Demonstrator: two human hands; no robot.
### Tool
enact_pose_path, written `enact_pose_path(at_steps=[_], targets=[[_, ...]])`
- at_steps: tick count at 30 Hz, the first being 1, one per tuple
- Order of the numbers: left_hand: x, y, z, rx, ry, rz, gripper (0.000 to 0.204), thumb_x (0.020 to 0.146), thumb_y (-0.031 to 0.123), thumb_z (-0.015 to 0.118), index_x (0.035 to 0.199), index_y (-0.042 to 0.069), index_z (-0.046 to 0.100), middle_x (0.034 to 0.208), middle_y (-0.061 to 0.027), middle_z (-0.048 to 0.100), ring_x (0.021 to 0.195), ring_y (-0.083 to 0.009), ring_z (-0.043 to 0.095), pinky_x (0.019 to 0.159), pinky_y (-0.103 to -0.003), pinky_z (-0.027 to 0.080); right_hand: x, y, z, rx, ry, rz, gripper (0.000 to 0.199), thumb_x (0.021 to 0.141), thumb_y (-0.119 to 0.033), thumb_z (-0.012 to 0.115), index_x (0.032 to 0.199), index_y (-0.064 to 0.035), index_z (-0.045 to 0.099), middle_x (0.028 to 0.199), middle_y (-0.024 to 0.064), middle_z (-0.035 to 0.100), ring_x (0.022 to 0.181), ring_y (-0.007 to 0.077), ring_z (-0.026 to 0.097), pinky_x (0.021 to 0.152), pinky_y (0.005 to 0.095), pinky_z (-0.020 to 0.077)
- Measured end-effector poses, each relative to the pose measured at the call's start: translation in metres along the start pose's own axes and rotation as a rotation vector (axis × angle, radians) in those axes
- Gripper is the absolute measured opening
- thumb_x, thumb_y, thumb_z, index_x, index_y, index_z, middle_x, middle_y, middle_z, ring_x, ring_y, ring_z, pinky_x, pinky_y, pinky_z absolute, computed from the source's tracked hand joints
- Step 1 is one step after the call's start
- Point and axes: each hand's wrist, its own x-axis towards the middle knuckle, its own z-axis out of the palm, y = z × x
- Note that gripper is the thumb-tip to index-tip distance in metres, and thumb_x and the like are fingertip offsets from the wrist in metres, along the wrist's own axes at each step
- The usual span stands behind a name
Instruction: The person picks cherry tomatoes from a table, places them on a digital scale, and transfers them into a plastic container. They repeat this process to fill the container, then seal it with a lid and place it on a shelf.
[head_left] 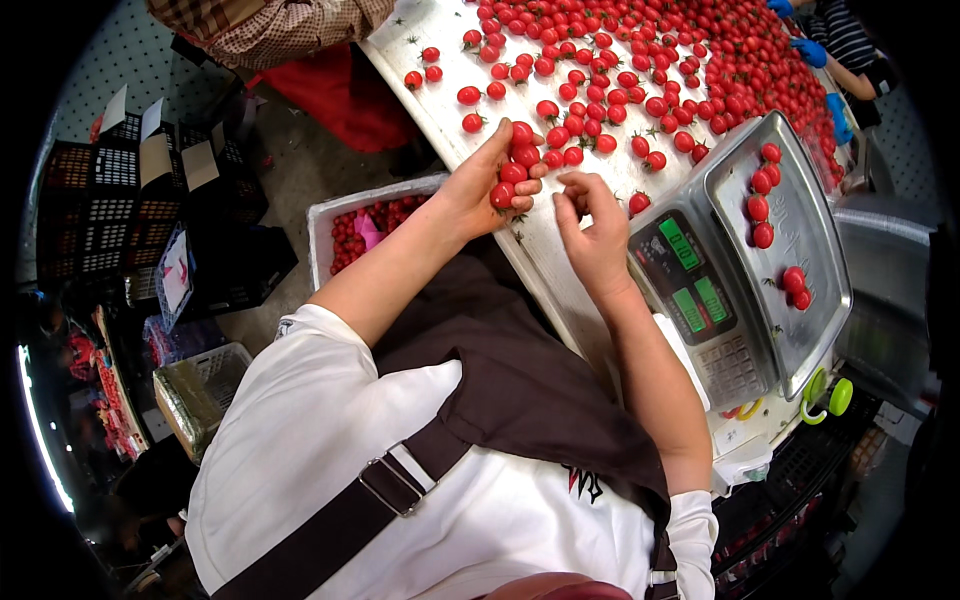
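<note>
Several red cherry tomatoes (514,172) lie in a row in my left hand (470,190), palm up with the fingers curled round them. Just to its right is my right hand (597,235), its fingers loosely bent and the thumb apart from them, with nothing visible between. Loose cherry tomatoes (573,156) lie on the white table beyond its fingertips. Right of that hand stands a digital scale (690,285) with a lit green display. On its metal pan (800,345) rest a short row of tomatoes (758,208) and a small separate cluster (796,287).
A large heap of cherry tomatoes (760,70) covers the far table. A white foam box (318,240) of tomatoes sits below the table's left edge. Black crates (110,210) stand at left. Blue-gloved hands (838,118) of other people work at far right. A green-handled item (840,397) lies beside the scale.
</note>
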Motion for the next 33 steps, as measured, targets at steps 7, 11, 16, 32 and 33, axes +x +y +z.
enact_pose_path(at_steps=[7, 11, 16, 32, 33], targets=[[0.007, -0.023, 0.028, 0.19, 0.387, 0.181, 0.04, 0.103, 0.051, 0.049, 0.111, 0.014, 0.059, 0.089, -0.0066, 0.065, 0.075, -0.016, 0.062, 0.067, -0.03, 0.052, 0.0, -0.006, 0.008, -0.132, -0.074, -0.273, 0.028, 0.08, -0.003, 0.077, 0.105, -0.0061, 0.066, 0.092, 0.0103, 0.064, 0.082, 0.0293, 0.066, 0.07, 0.0388, 0.0538], [0.016, -0.033, 0.025, 0.22, 0.463, 0.254, 0.038, 0.102, 0.051, 0.052, 0.109, 0.014, 0.059, 0.087, -0.0055, 0.063, 0.074, -0.0152, 0.061, 0.067, -0.03, 0.051, 0.001, -0.006, 0.006, -0.196, -0.059, -0.327, 0.02, 0.081, -0.002, 0.075, 0.098, -0.0046, 0.064, 0.088, 0.0108, 0.063, 0.079, 0.0294, 0.065, 0.068, 0.0385, 0.053], [0.002, -0.005, 0.025, 0.185, 0.399, 0.264, 0.04, 0.099, 0.049, 0.055, 0.109, 0.011, 0.055, 0.082, -0.0073, 0.057, 0.059, -0.0135, 0.048, 0.055, -0.025, 0.041, -0.002, -0.004, 0.007, -0.098, -0.025, -0.045, 0.016, 0.081, -0.002, 0.073, 0.084, -0.0026, 0.058, 0.081, 0.0119, 0.059, 0.07, 0.0295, 0.061, 0.062, 0.0371, 0.0486], [-0.025, 0.031, 0.073, 0.463, 0.091, 0.241, 0.042, 0.1, 0.055, 0.051, 0.092, 0.014, 0.052, 0.095, -0.0088, 0.056, 0.066, -0.0088, 0.049, 0.043, -0.017, 0.036, -0.018, -0.009, 0.01, -0.273, -0.602, -0.031, 0.042, 0.084, -0.014, 0.071, 0.126, -0.0126, 0.062, 0.089, 0.0104, 0.059, 0.084, 0.0284, 0.062, 0.075, 0.039, 0.052], [-0.02, 0.026, 0.084, 0.491, 0.062, 0.232, 0.042, 0.1, 0.056, 0.051, 0.09, 0.015, 0.051, 0.093, -0.0081, 0.055, 0.064, -0.0077, 0.048, 0.041, -0.017, 0.034, -0.02, -0.001, 0.012, -0.29, -0.563, -0.112, 0.033, 0.087, -0.019, 0.067, 0.119, -0.0117, 0.065, 0.092, 0.0113, 0.061, 0.087, 0.0295, 0.064, 0.077, 0.0407, 0.0526]])
